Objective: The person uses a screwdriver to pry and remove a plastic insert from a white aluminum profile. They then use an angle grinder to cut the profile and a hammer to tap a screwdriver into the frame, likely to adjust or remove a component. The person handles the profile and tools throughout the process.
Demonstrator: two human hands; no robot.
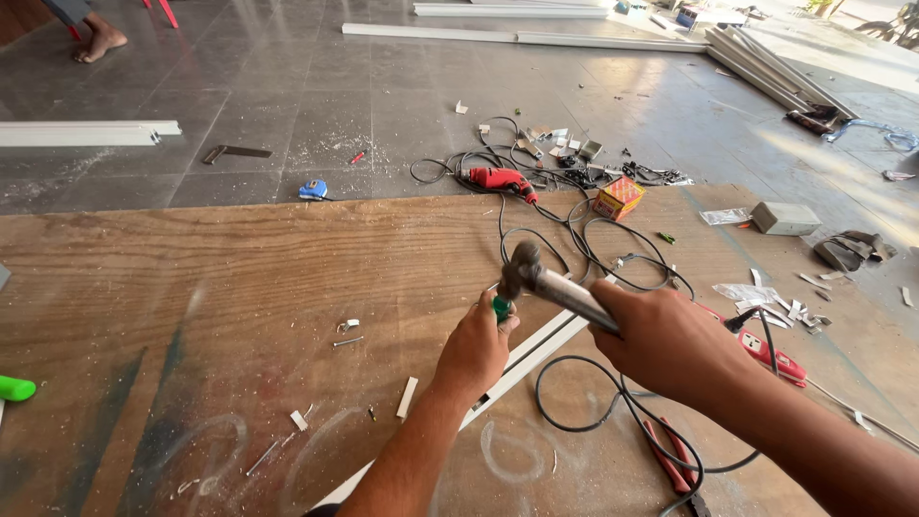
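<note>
My right hand (663, 343) grips the metal handle of a hammer (541, 278), whose head hovers just above my left hand. In my left hand (476, 347) is a small tool with a green handle (501, 307), held upright against a long white aluminium profile (536, 349). The profile lies diagonally across a worn plywood sheet (211, 287). Black cables loop around and under both hands.
A red power drill (500, 179), an orange box (618, 197) and scattered small parts lie beyond the board on grey tiles. Red pliers (670, 458) and a red tool (771, 352) lie at right. A blue tape measure (313, 190), white profiles and a person's bare foot (99, 42) are farther back.
</note>
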